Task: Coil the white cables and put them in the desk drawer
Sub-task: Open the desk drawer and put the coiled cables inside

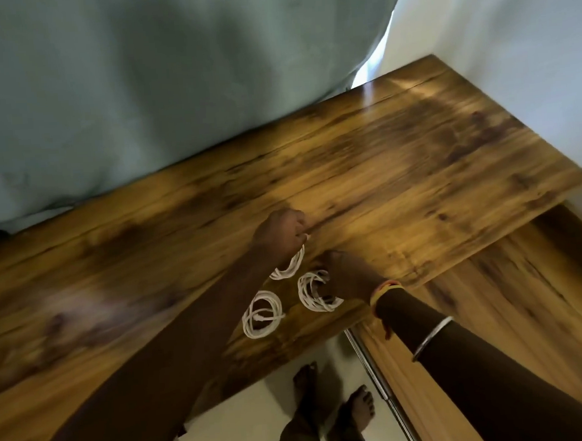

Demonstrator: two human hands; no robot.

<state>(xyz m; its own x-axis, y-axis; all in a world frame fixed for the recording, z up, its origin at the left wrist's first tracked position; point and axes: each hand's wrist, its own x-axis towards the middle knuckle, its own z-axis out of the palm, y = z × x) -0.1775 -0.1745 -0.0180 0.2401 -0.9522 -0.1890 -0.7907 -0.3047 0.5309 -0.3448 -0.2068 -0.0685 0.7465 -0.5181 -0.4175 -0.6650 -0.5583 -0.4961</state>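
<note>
Your left hand has its fingers curled round the far coil of white cable, which hangs from the grip just over the tabletop. Your right hand sits on the near-right coil with its fingers bent into the loops. The blur hides whether they pinch that coil or only press on it. The third coil lies flat and free near the tabletop's front edge, just left of the near-right coil and beside your left forearm.

All three look wound, so the coiling seems done and stowing is what remains. For that, look right: a lower wooden panel with a metal bar sits below the tabletop's edge. It is probably the drawer, though whether it is open cannot be told. Your right hand is the nearer one to it, while the free coil lies closer to your left.
</note>
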